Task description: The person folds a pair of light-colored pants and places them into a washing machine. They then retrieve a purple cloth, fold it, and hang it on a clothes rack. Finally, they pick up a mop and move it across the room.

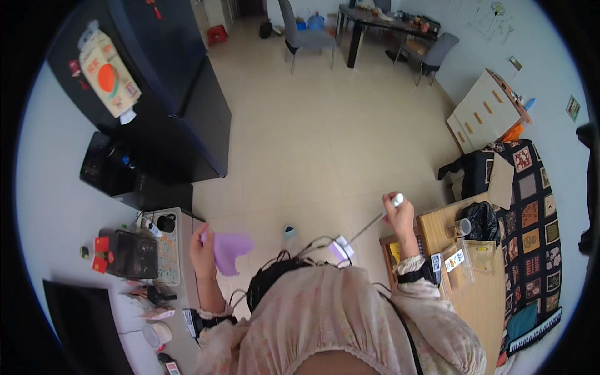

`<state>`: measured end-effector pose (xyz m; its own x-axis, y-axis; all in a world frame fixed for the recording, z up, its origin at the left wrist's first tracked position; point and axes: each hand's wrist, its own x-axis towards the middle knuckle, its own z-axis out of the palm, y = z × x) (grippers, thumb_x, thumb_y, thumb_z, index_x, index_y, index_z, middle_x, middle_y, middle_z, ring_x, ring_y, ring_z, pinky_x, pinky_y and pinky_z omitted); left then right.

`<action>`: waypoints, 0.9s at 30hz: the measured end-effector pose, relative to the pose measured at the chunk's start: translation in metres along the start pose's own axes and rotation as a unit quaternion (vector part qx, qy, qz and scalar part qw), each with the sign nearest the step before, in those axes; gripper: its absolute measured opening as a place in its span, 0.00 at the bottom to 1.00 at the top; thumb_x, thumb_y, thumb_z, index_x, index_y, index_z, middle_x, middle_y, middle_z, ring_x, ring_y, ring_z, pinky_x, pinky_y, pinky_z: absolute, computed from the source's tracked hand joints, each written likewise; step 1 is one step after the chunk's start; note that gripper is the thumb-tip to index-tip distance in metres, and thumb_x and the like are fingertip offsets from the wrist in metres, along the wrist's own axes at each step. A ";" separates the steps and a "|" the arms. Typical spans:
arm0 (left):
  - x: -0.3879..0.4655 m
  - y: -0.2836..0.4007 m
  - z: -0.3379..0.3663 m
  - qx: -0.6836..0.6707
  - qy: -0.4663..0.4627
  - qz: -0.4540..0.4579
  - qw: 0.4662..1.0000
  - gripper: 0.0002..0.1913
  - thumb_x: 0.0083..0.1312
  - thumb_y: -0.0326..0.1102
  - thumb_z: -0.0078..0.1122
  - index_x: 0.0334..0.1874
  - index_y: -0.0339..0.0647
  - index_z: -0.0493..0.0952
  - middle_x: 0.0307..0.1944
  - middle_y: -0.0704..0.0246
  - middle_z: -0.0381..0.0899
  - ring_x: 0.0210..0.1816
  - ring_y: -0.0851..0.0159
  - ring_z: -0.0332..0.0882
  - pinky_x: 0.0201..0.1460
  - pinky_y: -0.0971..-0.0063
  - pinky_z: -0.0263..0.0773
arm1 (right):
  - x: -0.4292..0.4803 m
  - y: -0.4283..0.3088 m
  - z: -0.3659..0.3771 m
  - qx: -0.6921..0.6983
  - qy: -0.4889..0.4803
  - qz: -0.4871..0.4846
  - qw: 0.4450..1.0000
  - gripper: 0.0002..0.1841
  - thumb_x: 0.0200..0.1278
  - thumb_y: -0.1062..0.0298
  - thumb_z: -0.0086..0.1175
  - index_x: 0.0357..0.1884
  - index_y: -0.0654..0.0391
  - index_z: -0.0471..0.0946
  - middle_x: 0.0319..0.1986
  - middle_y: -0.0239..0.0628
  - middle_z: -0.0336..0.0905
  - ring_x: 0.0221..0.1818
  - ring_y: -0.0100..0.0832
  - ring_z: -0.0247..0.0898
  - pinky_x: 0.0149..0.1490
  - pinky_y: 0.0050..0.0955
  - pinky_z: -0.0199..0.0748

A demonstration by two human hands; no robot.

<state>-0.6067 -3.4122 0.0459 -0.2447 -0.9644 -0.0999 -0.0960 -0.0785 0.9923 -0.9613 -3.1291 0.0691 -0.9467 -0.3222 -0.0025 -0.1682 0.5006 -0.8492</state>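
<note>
My left hand [203, 253] holds a thin purple sheet [229, 251] with a ragged lower edge, beside the counter on the left. Its exact material is hard to tell. In my right hand [399, 216] is a long-handled tool with a white grip [397, 200]. A thin metal rod [367, 227] slants down from that grip towards my middle. Where the rod ends there is a white and pale purple piece [341, 249], partly hidden at its lower side by black cables. Below and between my hands a slipper [290, 230] shows on the floor.
At left stand a black refrigerator [201, 126] and a grey counter [190, 281] with a patterned tray [169, 258]. To the right, a wooden table [483, 309] bears a plastic jar [459, 228], clear bags [459, 269] and a black bag [482, 220]. Grey chairs [311, 40] stand farther off.
</note>
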 end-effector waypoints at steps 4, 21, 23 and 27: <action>0.134 0.015 0.056 0.020 -0.050 0.048 0.997 0.14 0.63 0.29 0.55 0.51 0.35 0.73 0.39 0.73 0.74 0.38 0.78 0.69 0.42 0.85 0.66 | 0.087 -0.027 0.048 0.048 0.010 0.020 0.999 0.13 0.61 0.62 0.54 0.31 0.64 0.74 0.13 0.33 0.70 0.14 0.25 0.72 0.19 0.23 0.67; 0.528 0.061 0.319 0.024 -0.154 0.005 0.988 0.13 0.63 0.29 0.57 0.50 0.35 0.74 0.41 0.72 0.75 0.39 0.78 0.70 0.42 0.85 0.67 | 0.469 -0.058 0.277 0.176 0.008 0.055 0.983 0.11 0.59 0.67 0.58 0.34 0.65 0.75 0.24 0.37 0.76 0.24 0.27 0.77 0.28 0.21 0.76; 0.574 0.071 0.342 0.017 -0.143 0.025 0.989 0.13 0.64 0.28 0.55 0.50 0.36 0.74 0.38 0.73 0.75 0.37 0.79 0.69 0.39 0.86 0.67 | 0.528 -0.074 0.306 0.187 -0.058 0.091 0.976 0.11 0.61 0.66 0.55 0.37 0.65 0.75 0.26 0.37 0.77 0.26 0.29 0.78 0.30 0.22 0.77; 0.648 0.089 0.375 0.022 -0.126 0.003 0.992 0.13 0.64 0.29 0.55 0.50 0.36 0.74 0.38 0.73 0.74 0.37 0.79 0.69 0.40 0.87 0.66 | 0.628 -0.109 0.353 0.145 -0.194 0.095 0.966 0.12 0.60 0.64 0.53 0.33 0.65 0.75 0.25 0.36 0.77 0.27 0.26 0.78 0.33 0.21 0.74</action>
<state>-1.1360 -3.9491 0.0415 -0.4782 -0.8707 -0.1152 -0.1351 -0.0567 0.9892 -1.4403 -3.6697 -0.0263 -0.7696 -0.5514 -0.3219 0.1355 0.3516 -0.9263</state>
